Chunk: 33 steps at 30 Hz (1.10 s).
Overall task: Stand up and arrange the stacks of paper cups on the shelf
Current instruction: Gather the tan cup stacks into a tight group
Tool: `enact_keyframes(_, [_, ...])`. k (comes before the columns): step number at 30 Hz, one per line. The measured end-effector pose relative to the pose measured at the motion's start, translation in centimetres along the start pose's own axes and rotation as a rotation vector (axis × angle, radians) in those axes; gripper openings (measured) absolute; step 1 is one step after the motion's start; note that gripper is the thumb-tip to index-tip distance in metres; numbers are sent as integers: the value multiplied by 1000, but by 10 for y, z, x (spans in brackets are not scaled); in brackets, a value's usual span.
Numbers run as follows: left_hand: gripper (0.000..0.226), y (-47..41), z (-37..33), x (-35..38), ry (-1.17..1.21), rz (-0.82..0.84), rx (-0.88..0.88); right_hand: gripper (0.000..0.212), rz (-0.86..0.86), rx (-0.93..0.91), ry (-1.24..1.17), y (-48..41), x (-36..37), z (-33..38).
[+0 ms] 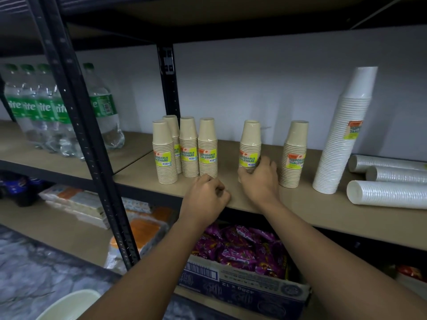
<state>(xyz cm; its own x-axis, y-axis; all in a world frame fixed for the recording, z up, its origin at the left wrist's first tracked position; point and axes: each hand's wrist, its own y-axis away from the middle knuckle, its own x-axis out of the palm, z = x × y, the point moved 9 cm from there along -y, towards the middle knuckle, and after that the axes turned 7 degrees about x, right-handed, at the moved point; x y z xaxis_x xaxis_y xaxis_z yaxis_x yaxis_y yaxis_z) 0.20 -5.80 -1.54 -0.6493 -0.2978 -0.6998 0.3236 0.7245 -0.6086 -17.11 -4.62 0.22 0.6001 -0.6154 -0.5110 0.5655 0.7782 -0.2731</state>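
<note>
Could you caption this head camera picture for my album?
Right hand grips a tan cup stack on the shelf; left hand rests nearby.

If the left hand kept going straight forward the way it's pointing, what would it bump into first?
Most likely the rightmost tan cup stack of the four-stack cluster, which stands directly beyond the left hand on the shelf. Depth is hard to judge, but nothing else appears between them.

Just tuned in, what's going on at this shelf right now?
A person is tidying paper cup stacks on the shelf. The right hand grips the base of one tan stack, standing apart from a group of four tan stacks to its left. The left hand is curled at the shelf edge, holding nothing visible. Another tan stack and a tall white stack stand to the right; three white stacks lie on their sides.
</note>
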Motion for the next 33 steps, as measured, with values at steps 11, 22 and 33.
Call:
enact_keyframes(11, [24,36,45,-68,-100,-126,-28,43,123,-123,-164,59,15,48])
enact_keyframes(22, [35,27,146,-117,-223,-68,-228,43,254,-165,-223,73,71,81])
enact_keyframes(33, [31,26,160,-100,-140,-84,-195,43,246,-239,-214,71,87,79])
